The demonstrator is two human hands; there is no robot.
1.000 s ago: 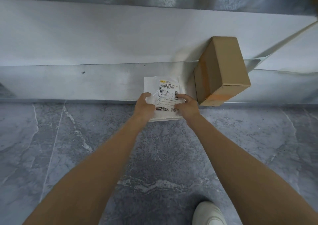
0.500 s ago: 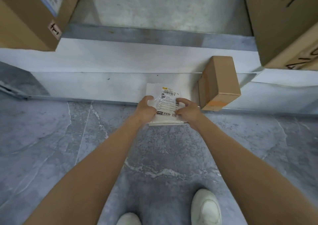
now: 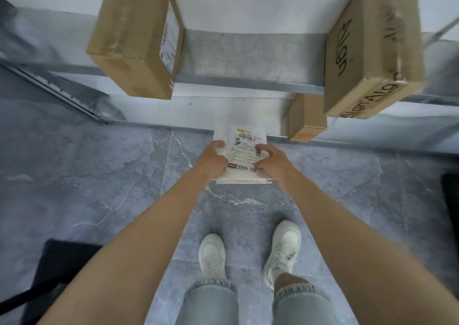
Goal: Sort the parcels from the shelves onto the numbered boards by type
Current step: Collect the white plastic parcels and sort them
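Note:
A flat white bag parcel (image 3: 244,150) with a printed shipping label is held out over the grey floor, clear of the lowest shelf (image 3: 248,108). My left hand (image 3: 214,159) grips its left edge and my right hand (image 3: 269,162) grips its right edge, fingers curled over the top face. A small cardboard box (image 3: 306,117) with orange tape stays on that lowest shelf, just right of the bag. On the shelf above sit a cardboard box (image 3: 135,36) with a label at the left and a larger box (image 3: 370,49) with black writing at the right.
Grey marble-patterned floor (image 3: 99,175) lies below. My two white shoes (image 3: 248,255) stand under the parcel. A dark mat or board (image 3: 62,265) lies at the lower left and another dark edge (image 3: 450,200) at the right. A metal shelf rail (image 3: 59,91) slants at the left.
Both hands have drawn the white bag back off the lowest shelf towards me. The view has pulled back and up, bringing the upper shelf boxes and my shoes into sight.

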